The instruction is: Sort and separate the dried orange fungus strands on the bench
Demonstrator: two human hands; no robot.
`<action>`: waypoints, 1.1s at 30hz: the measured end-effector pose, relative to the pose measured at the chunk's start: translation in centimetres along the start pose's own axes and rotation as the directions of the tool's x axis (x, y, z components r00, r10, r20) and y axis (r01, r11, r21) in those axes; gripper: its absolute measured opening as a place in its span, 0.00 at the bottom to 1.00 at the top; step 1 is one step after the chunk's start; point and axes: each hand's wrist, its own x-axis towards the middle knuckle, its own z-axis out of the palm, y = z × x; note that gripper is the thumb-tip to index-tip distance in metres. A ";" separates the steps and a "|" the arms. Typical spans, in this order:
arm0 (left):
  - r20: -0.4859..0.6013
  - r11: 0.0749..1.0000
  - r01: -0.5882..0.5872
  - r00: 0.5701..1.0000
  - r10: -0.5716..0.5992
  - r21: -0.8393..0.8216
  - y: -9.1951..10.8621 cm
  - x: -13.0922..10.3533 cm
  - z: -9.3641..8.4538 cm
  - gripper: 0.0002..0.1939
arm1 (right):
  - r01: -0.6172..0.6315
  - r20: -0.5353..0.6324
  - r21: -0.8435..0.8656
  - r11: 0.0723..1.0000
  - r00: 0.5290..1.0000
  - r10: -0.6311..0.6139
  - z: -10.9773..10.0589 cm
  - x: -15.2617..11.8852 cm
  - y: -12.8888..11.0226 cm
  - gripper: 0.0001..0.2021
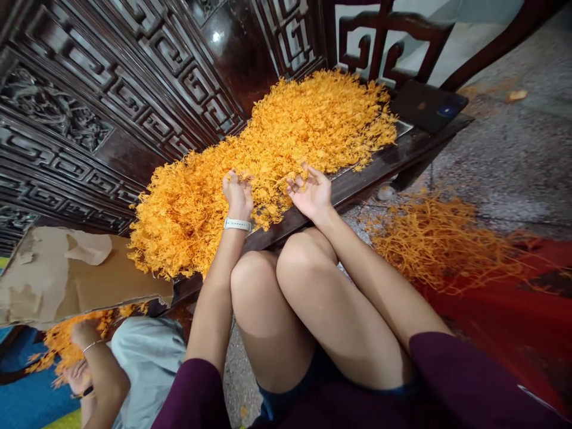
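Cannot confirm grip in half-curled left hand [239, 198] or right hand [313, 193] at orange pile [308, 122] mostly hiding bench [357, 186] above speckled floor [504, 173].

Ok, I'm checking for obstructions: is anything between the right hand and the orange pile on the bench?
Nothing visible: the right hand is at the front edge of the orange pile. The dark phone lies off to the right, out of the way.

A carved bench [179, 104] — black device [428, 107] right, torn cardboard [98, 280] left.
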 end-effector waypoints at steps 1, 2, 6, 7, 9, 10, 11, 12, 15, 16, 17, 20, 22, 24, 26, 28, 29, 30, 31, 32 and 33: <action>-0.025 1.000 -0.021 0.999 0.021 -0.006 0.5 0.2 -0.1 0.03 | -0.007 -0.002 0.014 1.000 1.000 0.007 -0.1 0.0 0.0 0.14; -0.051 0.999 -0.044 0.998 0.043 -0.015 0.9 0.4 -0.3 0.03 | -0.015 0.003 0.017 1.000 1.000 0.015 -0.2 0.0 -0.1 0.14; -0.118 0.995 -0.090 0.989 0.085 -0.035 1.9 1.1 -1.4 0.07 | -0.019 -0.004 -0.010 1.000 1.000 0.019 -0.5 0.1 -0.1 0.15; -0.132 0.995 -0.091 0.988 0.085 -0.041 2.0 1.2 -1.8 0.06 | -0.004 -0.028 -0.014 1.000 1.000 0.004 -0.5 0.2 0.0 0.15; -0.171 0.994 -0.099 0.981 0.090 -0.046 2.1 1.3 -2.4 0.05 | 0.033 -0.086 -0.019 0.999 0.996 -0.035 -0.5 0.3 0.1 0.12; -0.187 0.994 -0.105 0.978 0.095 -0.043 2.2 1.4 -2.6 0.04 | 0.048 -0.108 -0.025 0.999 0.993 -0.050 -0.5 0.4 0.2 0.11; -0.199 0.993 -0.111 0.975 0.102 -0.037 2.3 1.4 -2.9 0.04 | 0.057 -0.119 -0.034 0.998 0.991 -0.060 -0.4 0.5 0.3 0.09; -0.203 0.993 -0.118 0.973 0.110 -0.028 2.4 1.5 -3.0 0.04 | 0.058 -0.117 -0.046 0.997 0.991 -0.063 -0.4 0.5 0.3 0.08; -0.207 0.989 -0.149 0.967 0.149 0.017 2.8 1.7 -3.2 0.05 | 0.051 -0.090 -0.078 0.996 0.994 -0.058 -0.3 0.7 0.5 0.06; -0.211 0.986 -0.164 0.963 0.168 0.033 3.0 1.8 -3.2 0.06 | 0.046 -0.086 -0.080 0.996 0.995 -0.052 -0.2 0.7 0.6 0.06; -0.213 0.983 -0.180 0.959 0.186 0.044 3.3 1.8 -3.3 0.06 | 0.040 -0.085 -0.081 0.996 0.995 -0.046 -0.2 0.7 0.7 0.07; -0.208 0.974 -0.224 0.953 0.222 0.010 4.5 1.8 -3.4 0.03 | 0.040 -0.092 -0.087 0.995 0.995 -0.048 0.2 0.7 1.0 0.11; -0.206 0.967 -0.254 0.947 0.246 -0.012 5.3 1.6 -3.4 0.04 | 0.044 -0.094 -0.082 0.996 0.994 -0.052 0.5 0.6 1.2 0.14; -0.178 0.962 -0.272 0.947 0.269 0.006 5.8 1.2 -3.3 0.05 | 0.039 -0.073 -0.056 0.998 0.996 -0.043 0.8 0.5 1.3 0.16; -0.105 0.964 -0.261 0.959 0.265 0.051 6.0 0.6 -2.9 0.07 | 0.029 -0.029 -0.028 0.999 0.999 -0.030 0.9 0.3 1.3 0.16; -0.019 0.967 -0.232 0.972 0.235 0.106 6.0 0.1 -2.5 0.08 | 0.022 -0.008 -0.026 0.999 1.000 -0.022 0.8 0.2 1.3 0.15; 0.011 0.966 -0.223 0.975 0.224 0.131 6.0 -0.1 -2.2 0.08 | 0.019 -0.014 -0.036 0.999 1.000 -0.020 0.8 0.1 1.2 0.15; 0.035 0.963 -0.223 0.975 0.220 0.152 5.9 -0.4 -2.0 0.08 | 0.018 -0.025 -0.049 0.999 0.999 -0.019 0.8 0.0 1.2 0.14; 0.052 0.959 -0.231 0.973 0.225 0.166 5.9 -0.6 -1.8 0.08 | 0.017 -0.031 -0.066 0.998 0.999 -0.019 0.8 -0.1 1.2 0.13; 0.065 0.953 -0.247 0.969 0.239 0.176 6.0 -0.8 -1.6 0.07 | 0.015 -0.025 -0.085 0.996 1.000 -0.017 0.8 -0.2 1.2 0.12; 0.081 0.946 -0.267 0.963 0.256 0.185 6.0 -1.1 -1.5 0.07 | 0.013 -0.001 -0.107 0.994 1.000 -0.013 0.9 -0.4 1.1 0.12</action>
